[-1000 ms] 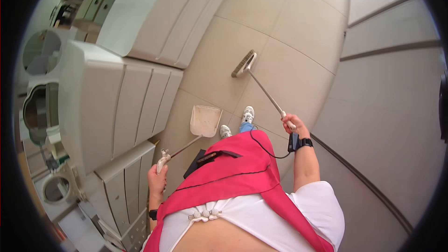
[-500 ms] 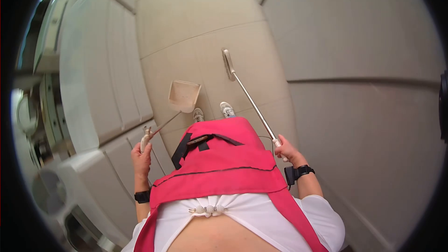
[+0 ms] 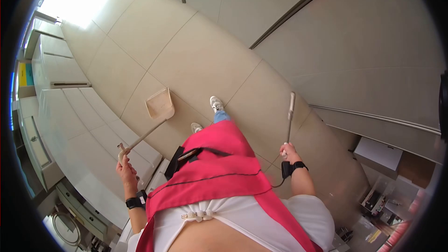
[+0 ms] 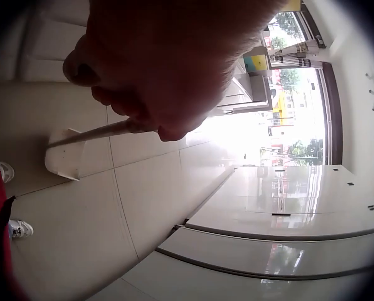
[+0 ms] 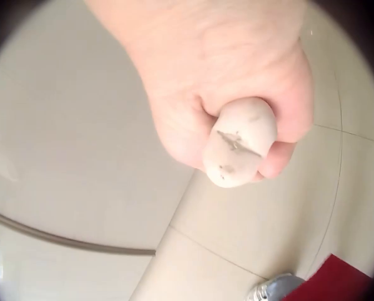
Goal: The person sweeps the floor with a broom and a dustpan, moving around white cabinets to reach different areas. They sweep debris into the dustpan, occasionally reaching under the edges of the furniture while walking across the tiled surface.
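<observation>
My left hand [image 3: 127,173] grips the upper end of a long-handled dustpan [image 3: 160,104]. The pale pan hangs low over the tiles, left of the shoes, and its handle [image 4: 102,133] slants out from under the fingers in the left wrist view. Over on the right, my right hand [image 3: 290,153] holds a broom by the end of its handle [image 3: 289,131]. The narrow broom head [image 3: 291,103] appears edge-on, out to the right of the feet. In the right wrist view the fingers curl round the white, scuffed handle end [image 5: 240,143]; the rest of the broom is hidden behind the hand.
White cabinets [image 3: 88,126] line the left side, and tall grey panels [image 3: 354,32] rise on the right. Two shoes [image 3: 216,104] stand on beige floor tiles [image 3: 186,56]. A white box [image 3: 378,153] and shelves of small items are at the lower right.
The head view has turned, so floor and cabinets appear rotated. The broom has swung to the right, away from in front of the feet. The dustpan has shifted left, still in the left hand.
</observation>
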Demonstrator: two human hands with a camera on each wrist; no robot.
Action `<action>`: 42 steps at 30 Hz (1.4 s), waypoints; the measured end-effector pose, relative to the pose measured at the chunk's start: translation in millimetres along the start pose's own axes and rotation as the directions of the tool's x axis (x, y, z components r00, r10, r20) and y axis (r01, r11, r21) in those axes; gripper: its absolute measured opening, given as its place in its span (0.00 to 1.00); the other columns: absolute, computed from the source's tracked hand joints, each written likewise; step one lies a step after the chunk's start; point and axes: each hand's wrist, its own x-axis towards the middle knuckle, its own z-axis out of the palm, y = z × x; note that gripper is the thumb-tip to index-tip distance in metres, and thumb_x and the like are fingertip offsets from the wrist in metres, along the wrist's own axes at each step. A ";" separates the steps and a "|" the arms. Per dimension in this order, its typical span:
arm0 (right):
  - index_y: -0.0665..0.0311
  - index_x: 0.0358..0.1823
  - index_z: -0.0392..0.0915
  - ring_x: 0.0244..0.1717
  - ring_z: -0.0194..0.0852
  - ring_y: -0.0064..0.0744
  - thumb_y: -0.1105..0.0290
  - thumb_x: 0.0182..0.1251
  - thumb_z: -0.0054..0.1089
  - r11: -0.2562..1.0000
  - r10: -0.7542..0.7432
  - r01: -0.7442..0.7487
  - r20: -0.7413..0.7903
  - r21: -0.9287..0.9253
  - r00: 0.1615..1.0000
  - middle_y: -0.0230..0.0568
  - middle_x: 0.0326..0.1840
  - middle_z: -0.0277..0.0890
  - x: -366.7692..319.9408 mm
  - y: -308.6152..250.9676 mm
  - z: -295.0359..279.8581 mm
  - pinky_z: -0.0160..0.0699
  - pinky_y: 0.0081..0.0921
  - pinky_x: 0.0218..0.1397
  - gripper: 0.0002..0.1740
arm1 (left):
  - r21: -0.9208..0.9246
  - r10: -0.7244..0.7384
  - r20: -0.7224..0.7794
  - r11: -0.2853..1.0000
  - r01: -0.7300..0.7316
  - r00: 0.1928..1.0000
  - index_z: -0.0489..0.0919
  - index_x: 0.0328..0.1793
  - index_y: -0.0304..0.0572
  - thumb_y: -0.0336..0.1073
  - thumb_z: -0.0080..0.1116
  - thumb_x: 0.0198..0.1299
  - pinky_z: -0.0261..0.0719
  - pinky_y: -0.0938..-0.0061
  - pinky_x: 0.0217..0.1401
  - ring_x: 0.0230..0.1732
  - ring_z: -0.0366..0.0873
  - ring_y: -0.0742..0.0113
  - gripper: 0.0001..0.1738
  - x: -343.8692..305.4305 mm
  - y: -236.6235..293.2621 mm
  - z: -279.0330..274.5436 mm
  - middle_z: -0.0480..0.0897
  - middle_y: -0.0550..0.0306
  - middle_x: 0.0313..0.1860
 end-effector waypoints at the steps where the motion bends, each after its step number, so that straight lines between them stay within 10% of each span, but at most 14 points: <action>1: 0.67 0.30 0.71 0.10 0.61 0.32 0.79 0.42 0.52 0.999 0.034 -0.034 0.015 -0.007 0.999 0.40 0.17 0.65 22.2 -1.8 -7.8 0.58 0.27 0.10 0.09 | -0.003 -0.007 -0.006 1.000 0.007 1.000 0.71 0.32 0.44 0.45 0.57 0.62 0.53 0.85 0.06 0.07 0.57 0.83 0.14 -1.5 0.0 0.3 0.63 0.71 0.11; 2: 0.62 0.13 0.64 0.09 0.60 0.32 0.76 0.43 0.53 0.999 0.044 -0.044 0.009 -0.013 0.999 0.38 0.11 0.61 37.3 -8.9 -10.0 0.57 0.27 0.09 0.08 | -0.007 -0.004 -0.005 1.000 0.004 1.000 0.71 0.32 0.44 0.45 0.57 0.62 0.54 0.85 0.07 0.07 0.57 0.83 0.14 -3.1 -1.2 0.8 0.63 0.70 0.11; 7: 0.67 0.20 0.70 0.16 0.70 0.41 0.76 0.40 0.52 0.971 0.188 -0.155 -0.180 0.181 0.966 0.45 0.19 0.68 143.6 -31.9 -0.1 0.68 0.38 0.16 0.03 | 0.025 -0.037 -0.067 0.999 0.039 0.997 0.71 0.33 0.44 0.45 0.57 0.62 0.55 0.85 0.07 0.07 0.58 0.82 0.14 1.1 -0.3 8.7 0.63 0.70 0.11; 12: 0.67 0.23 0.71 0.18 0.66 0.35 0.74 0.41 0.55 0.919 -0.302 0.299 0.028 -0.257 0.953 0.44 0.20 0.69 170.5 -58.8 78.8 0.66 0.35 0.21 0.06 | 0.001 -0.054 -0.062 0.999 0.054 0.997 0.71 0.33 0.44 0.46 0.57 0.62 0.56 0.83 0.08 0.07 0.58 0.81 0.15 8.1 -7.2 6.1 0.63 0.69 0.11; 14: 0.69 0.44 0.62 0.28 0.64 0.35 0.74 0.39 0.53 0.995 -0.083 0.078 -0.090 -0.055 0.992 0.47 0.32 0.67 142.8 -77.4 151.3 0.67 0.33 0.29 0.25 | 0.000 -0.069 -0.083 0.998 0.069 0.994 0.70 0.33 0.44 0.46 0.56 0.62 0.56 0.83 0.08 0.07 0.58 0.81 0.15 10.7 -12.3 6.0 0.63 0.69 0.10; 15: 0.64 0.19 0.68 0.21 0.63 0.30 0.73 0.39 0.56 0.985 -0.126 0.110 -0.120 -0.136 0.985 0.36 0.21 0.66 130.8 -88.4 183.1 0.60 0.30 0.20 0.07 | 0.004 -0.061 -0.074 0.998 0.062 0.995 0.70 0.33 0.44 0.46 0.56 0.62 0.56 0.83 0.07 0.07 0.57 0.81 0.15 9.3 -12.2 8.5 0.63 0.69 0.10; 16: 0.72 0.50 0.60 0.33 0.69 0.40 0.76 0.40 0.52 0.989 -0.143 0.138 -0.103 -0.061 0.984 0.52 0.38 0.69 177.5 -65.2 230.5 0.74 0.35 0.36 0.29 | 0.007 -0.053 -0.068 0.999 0.053 0.996 0.70 0.33 0.44 0.46 0.56 0.63 0.56 0.83 0.07 0.07 0.57 0.81 0.15 6.7 -9.7 9.9 0.63 0.69 0.10; 18: 0.73 0.39 0.62 0.28 0.67 0.35 0.76 0.37 0.54 0.968 -0.231 0.214 -0.131 -0.133 0.964 0.47 0.33 0.69 112.4 -97.6 284.9 0.69 0.36 0.26 0.22 | 0.009 -0.047 -0.070 0.999 0.048 0.996 0.70 0.33 0.43 0.46 0.55 0.63 0.56 0.84 0.07 0.07 0.57 0.81 0.15 4.9 -7.7 12.1 0.63 0.69 0.11; 21: 0.75 0.61 0.54 0.32 0.76 0.42 0.80 0.46 0.49 0.969 -0.177 0.182 0.049 -0.165 0.983 0.57 0.48 0.70 -16.0 -154.3 335.5 0.78 0.35 0.25 0.35 | 0.020 -0.044 -0.097 0.999 0.046 0.994 0.70 0.33 0.43 0.45 0.55 0.63 0.55 0.84 0.06 0.06 0.57 0.81 0.14 9.1 -9.8 12.8 0.63 0.69 0.11; 26: 0.70 0.68 0.44 0.30 0.75 0.40 0.78 0.55 0.48 0.918 -0.153 0.254 0.319 -0.304 0.935 0.59 0.56 0.64 -13.0 -155.9 385.4 0.77 0.33 0.18 0.38 | 0.000 -0.029 -0.138 1.000 0.029 0.990 0.70 0.33 0.43 0.43 0.55 0.63 0.54 0.84 0.06 0.06 0.57 0.82 0.13 10.9 -12.6 12.6 0.64 0.69 0.11; 29: 0.65 0.65 0.51 0.21 0.65 0.27 0.83 0.46 0.50 0.883 -0.195 0.318 0.345 -0.345 0.918 0.41 0.35 0.65 -48.1 -171.0 349.9 0.66 0.26 0.15 0.39 | -0.020 -0.027 -0.133 1.000 0.024 0.991 0.70 0.34 0.42 0.42 0.54 0.63 0.55 0.84 0.06 0.07 0.57 0.82 0.12 9.1 -10.3 13.5 0.64 0.69 0.12; 36: 0.70 0.54 0.65 0.37 0.75 0.38 0.80 0.40 0.56 0.513 -0.507 0.698 0.479 -0.500 0.716 0.47 0.35 0.74 -65.9 -189.7 285.9 0.77 0.33 0.39 0.31 | 0.029 -0.022 -0.183 0.999 0.027 0.983 0.72 0.36 0.42 0.40 0.53 0.63 0.54 0.84 0.06 0.08 0.56 0.82 0.10 5.3 2.1 22.3 0.63 0.70 0.14; 42: 0.61 0.62 0.64 0.45 0.77 0.43 0.77 0.44 0.54 0.177 -0.579 0.844 0.641 -0.505 0.505 0.49 0.43 0.76 43.5 -280.7 423.7 0.76 0.33 0.48 0.36 | 0.096 0.000 -0.255 0.995 0.025 0.967 0.72 0.37 0.41 0.40 0.53 0.63 0.55 0.84 0.06 0.08 0.57 0.83 0.10 9.5 -2.9 23.7 0.65 0.70 0.15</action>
